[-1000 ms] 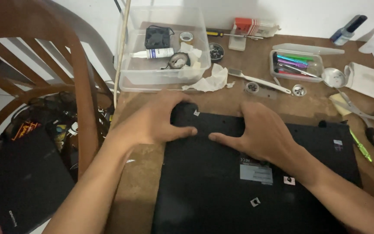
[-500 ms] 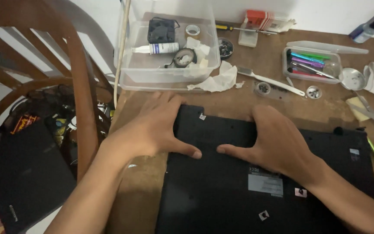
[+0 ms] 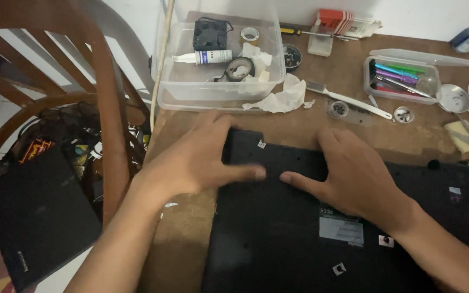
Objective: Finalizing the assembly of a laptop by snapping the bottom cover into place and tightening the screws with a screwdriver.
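Observation:
A black laptop (image 3: 299,239) lies bottom side up on the brown wooden table (image 3: 299,127). My left hand (image 3: 202,157) rests flat over its far left corner, fingers spread, thumb pointing right. My right hand (image 3: 354,176) lies flat on the laptop's back edge, thumb pointing left toward the other thumb. Neither hand holds anything. A grey label (image 3: 341,229) and small white stickers show on the laptop base by my right wrist.
A clear plastic tub (image 3: 218,59) with a small fan, a tube and tape stands behind the laptop. Crumpled tissue (image 3: 283,97), a toothbrush (image 3: 348,100), small screw dishes, a box of coloured tools (image 3: 403,78) and scissors lie beyond. A wooden chair (image 3: 104,108) stands left.
The view has shifted, so the laptop and tub sit lower and nearer in frame. Both hands stay flat on the laptop's back edge, thumbs now slightly closer together.

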